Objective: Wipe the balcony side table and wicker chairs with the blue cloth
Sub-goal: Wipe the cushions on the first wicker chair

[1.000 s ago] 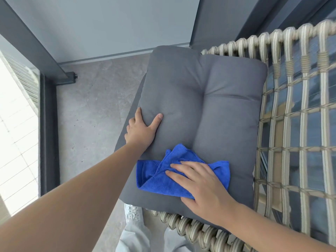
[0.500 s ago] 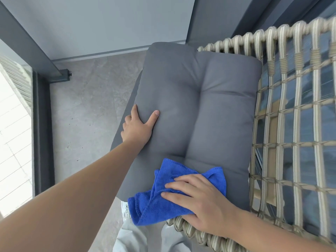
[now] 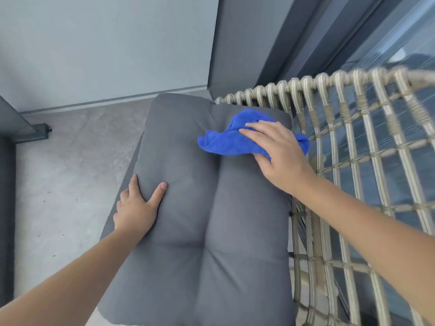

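Cloth and hand have travelled the whole length of the seat: 1 second ago the blue cloth (image 3: 231,141) lay bunched near the front edge of the grey cushion (image 3: 202,227), half a second ago it hung partly over that front edge, and now it sits at the cushion's far right corner, just beside the woven rail of the wicker chair (image 3: 353,161). The right hand (image 3: 277,151) lies flat on top of it, fingers straight and close together, pressing the cloth down onto the fabric, with the thumb tucked at the near side against the cloth's lower edge; 1 tail of the cloth pokes out to the right toward the wicker, another spreads left toward the cushion's centre seam. The left hand (image 3: 137,205) has kept its place on the cushion's left edge, thumb spread out across the top surface, palm against the side, the fingers themselves mostly hidden over the edge, so how they lie there cannot be told. Both forearms reach in from the near side. Beyond the cushion's left edge is pale stone floor (image 3: 66,184), and a grey wall (image 3: 106,43) rises behind.
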Available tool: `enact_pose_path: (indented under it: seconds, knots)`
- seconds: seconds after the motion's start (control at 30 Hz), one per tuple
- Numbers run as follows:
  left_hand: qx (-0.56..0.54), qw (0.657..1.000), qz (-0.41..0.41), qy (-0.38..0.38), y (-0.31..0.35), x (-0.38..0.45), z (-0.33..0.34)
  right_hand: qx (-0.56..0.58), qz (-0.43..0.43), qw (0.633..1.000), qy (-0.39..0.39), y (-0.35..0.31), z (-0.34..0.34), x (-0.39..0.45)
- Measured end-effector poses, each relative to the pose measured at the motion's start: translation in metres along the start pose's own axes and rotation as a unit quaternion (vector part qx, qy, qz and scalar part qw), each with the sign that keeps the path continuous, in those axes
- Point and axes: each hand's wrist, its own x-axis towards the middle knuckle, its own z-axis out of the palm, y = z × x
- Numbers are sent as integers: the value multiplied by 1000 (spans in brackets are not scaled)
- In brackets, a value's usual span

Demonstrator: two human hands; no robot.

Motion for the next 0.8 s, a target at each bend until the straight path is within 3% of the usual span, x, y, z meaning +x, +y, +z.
enact_pose_path:
  seconds: [0.27, 0.5, 0.8]
  knots:
    - [26, 1000, -13, -7, 2, 2, 5, -1, 128, 991, 33, 59, 11, 76]
    - [39, 999, 0, 36, 6, 0, 11, 14, 233, 971, -47, 73, 28, 84]
    - [47, 998, -1, 39, 6, -1, 11, 17, 173, 983, -64, 74, 33, 56]
